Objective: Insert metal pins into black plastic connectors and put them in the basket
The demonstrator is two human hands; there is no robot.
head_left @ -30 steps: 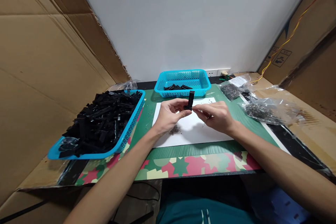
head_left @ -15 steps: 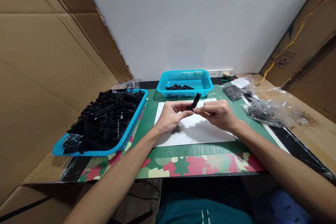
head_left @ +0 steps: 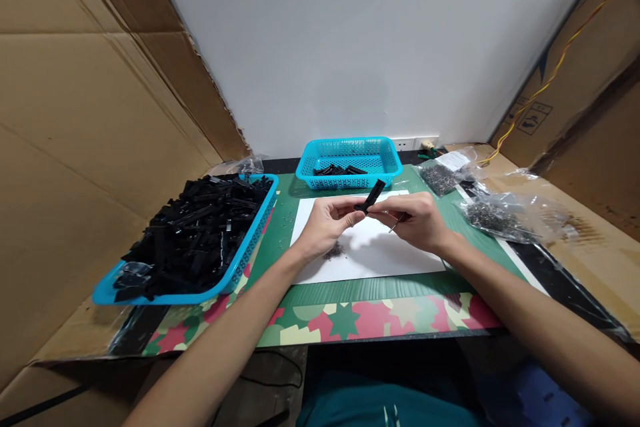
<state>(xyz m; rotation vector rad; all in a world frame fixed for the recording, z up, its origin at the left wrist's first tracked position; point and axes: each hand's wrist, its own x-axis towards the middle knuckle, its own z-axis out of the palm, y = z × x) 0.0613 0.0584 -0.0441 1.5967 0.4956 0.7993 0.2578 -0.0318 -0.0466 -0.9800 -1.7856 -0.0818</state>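
Over a white sheet, my left hand (head_left: 327, 227) is closed, thumb and fingers pinching a narrow black plastic piece (head_left: 374, 195) that points up and to the right. The thumb and forefinger of my right hand (head_left: 413, 217) meet at the lower end of that piece. A thin metal tool (head_left: 397, 224) sticks out below the curled fingers of the same hand; the rest of it is hidden. Whether a small part sits between the right fingertips I cannot tell. Below my left hand lies a small heap of tiny dark metal parts (head_left: 334, 251).
A blue basket (head_left: 255, 243) heaped with black pieces stands at the left. Another blue basket (head_left: 350, 181) with some black pieces is at the back. Clear bags (head_left: 493, 213) of small metal parts lie at the right. The white sheet (head_left: 373, 267) rests on a green mat (head_left: 320, 290).
The black piece leans slightly further to the right. Both hands keep their hold, and the whole view has shifted a little.
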